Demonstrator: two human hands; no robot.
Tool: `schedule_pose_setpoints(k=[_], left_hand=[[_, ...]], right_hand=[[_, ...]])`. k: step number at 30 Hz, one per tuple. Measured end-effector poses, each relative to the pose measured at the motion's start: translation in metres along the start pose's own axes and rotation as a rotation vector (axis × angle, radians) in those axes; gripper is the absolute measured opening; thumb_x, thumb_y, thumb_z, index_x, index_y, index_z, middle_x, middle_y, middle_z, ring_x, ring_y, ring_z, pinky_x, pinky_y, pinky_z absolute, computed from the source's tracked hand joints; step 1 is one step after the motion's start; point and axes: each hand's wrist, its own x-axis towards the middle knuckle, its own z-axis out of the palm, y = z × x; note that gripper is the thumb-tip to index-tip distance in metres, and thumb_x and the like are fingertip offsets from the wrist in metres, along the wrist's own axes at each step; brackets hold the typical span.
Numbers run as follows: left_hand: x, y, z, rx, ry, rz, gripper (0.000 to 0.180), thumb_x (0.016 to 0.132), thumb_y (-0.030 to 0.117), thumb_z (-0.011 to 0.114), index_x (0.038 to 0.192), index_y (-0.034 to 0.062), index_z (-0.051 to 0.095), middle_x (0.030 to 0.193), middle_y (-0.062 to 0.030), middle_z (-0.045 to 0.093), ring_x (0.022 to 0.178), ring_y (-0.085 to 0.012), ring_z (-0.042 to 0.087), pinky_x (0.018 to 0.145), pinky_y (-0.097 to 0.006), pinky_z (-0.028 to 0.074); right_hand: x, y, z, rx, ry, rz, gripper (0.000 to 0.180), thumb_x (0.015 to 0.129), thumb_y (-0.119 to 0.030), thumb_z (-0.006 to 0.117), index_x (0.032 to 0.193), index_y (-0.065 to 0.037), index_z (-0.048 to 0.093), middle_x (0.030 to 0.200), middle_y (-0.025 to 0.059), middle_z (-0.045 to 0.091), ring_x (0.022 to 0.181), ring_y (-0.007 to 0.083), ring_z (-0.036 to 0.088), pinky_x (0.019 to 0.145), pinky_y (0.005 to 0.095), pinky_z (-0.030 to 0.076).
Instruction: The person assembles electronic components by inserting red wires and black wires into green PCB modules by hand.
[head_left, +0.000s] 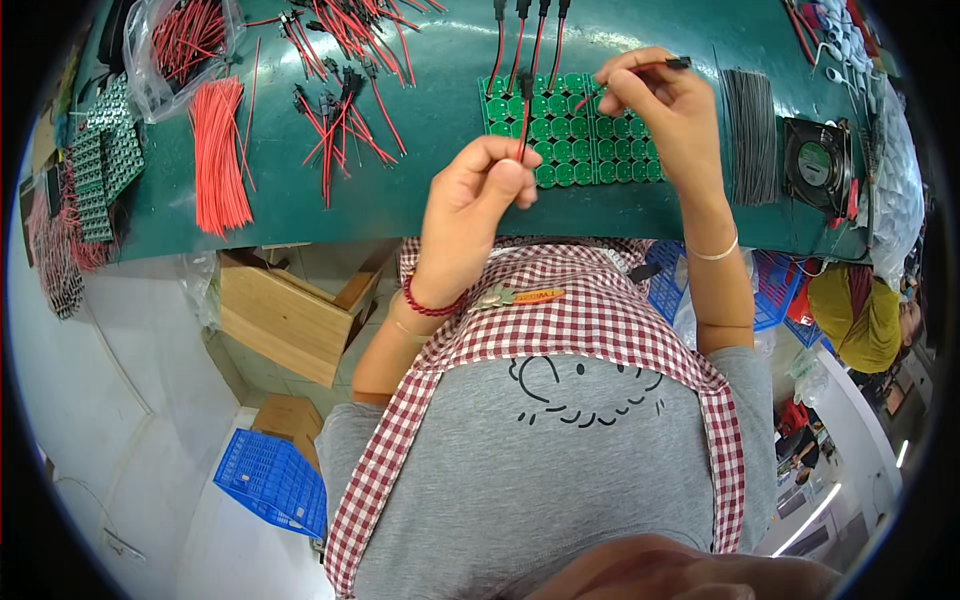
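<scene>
Two leads held over the green panel near the table's front edge

The table [435, 190] fills the upper part of the frame, its near edge curving across the middle just above the checked apron [560, 330]. The circuit-board panel [575, 152] lies at upper centre, with a narrow green strip between it and that edge. Wider open surface shows left of the panel, as far as the loose pile of leads [345, 125]; to its right, the gap before the black wire bundle [750, 140] is slimmer. Beyond that bundle, the round fan [818, 165] sits near the table's right end.

The left hand [465, 200] is over the panel's lower left part, thumb and fingers pinched on a red-and-black lead [525, 125]. This lead's long axis runs nearly upright in the frame, its black connector pointing up. The right hand [670, 110], over the panel's upper right, has thumb and fingers closed on a second lead [648, 66]. That one lies slantwise, connector toward the right, wire tip toward the lower left, above the boards.

Four more leads [538, 40] stretch from the panel's upper edge toward the top of the frame, roughly parallel, connectors uppermost.
</scene>
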Motion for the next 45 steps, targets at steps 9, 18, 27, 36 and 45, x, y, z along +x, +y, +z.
schedule_pose_setpoints(k=[9,18,27,36,45], left_hand=[[0.023,-0.006,0.036,0.069,0.096,0.219,0.019,0.095,0.017,0.055,0.102,-0.0005,0.053,0.092,-0.0072,0.06,0.075,-0.0119,0.058,0.067,-0.025,0.049],[0.02,-0.011,0.027,0.065,0.107,0.199,0.018,0.095,0.018,0.057,0.099,0.0013,0.054,0.084,-0.0044,0.061,0.072,-0.0077,0.057,0.065,-0.022,0.048],[0.017,-0.008,0.009,0.087,0.185,0.243,0.016,0.095,0.017,0.056,0.098,0.0015,0.054,0.085,-0.0051,0.06,0.076,-0.0109,0.057,0.069,-0.025,0.047],[0.017,-0.011,0.008,0.099,0.185,0.213,0.017,0.095,0.018,0.057,0.097,0.0015,0.054,0.084,-0.0049,0.06,0.075,-0.0104,0.056,0.069,-0.025,0.047],[0.017,-0.013,0.007,0.086,0.184,0.221,0.016,0.095,0.017,0.057,0.097,0.0013,0.054,0.083,-0.0047,0.06,0.074,-0.0102,0.057,0.068,-0.025,0.047]], right_hand=[[-0.037,-0.03,0.025,0.15,0.086,-0.014,0.007,0.086,-0.002,0.063,0.091,0.003,0.061,0.084,0.0063,0.064,0.07,0.01,0.061,0.063,0.0225,0.051],[-0.035,-0.013,0.024,0.212,-0.057,0.184,0.013,0.085,-0.008,0.065,0.087,0.004,0.065,0.082,0.0033,0.063,0.067,0.0085,0.057,0.063,0.0223,0.047],[0.021,0.031,0.002,-0.423,-0.029,-0.132,0.016,0.081,-0.011,0.066,0.079,0.005,0.067,0.081,0.0043,0.061,0.064,0.0142,0.053,0.061,0.0279,0.043],[0.021,0.031,0.002,-0.499,-0.071,-0.105,0.011,0.083,-0.005,0.063,0.083,0.006,0.064,0.089,0.0022,0.056,0.076,0.0108,0.056,0.071,0.0239,0.046],[0.017,0.031,0.008,-0.294,-0.044,-0.281,0.006,0.079,0.002,0.065,0.084,0.003,0.062,0.086,0.0051,0.055,0.073,0.0148,0.057,0.067,0.026,0.048]])
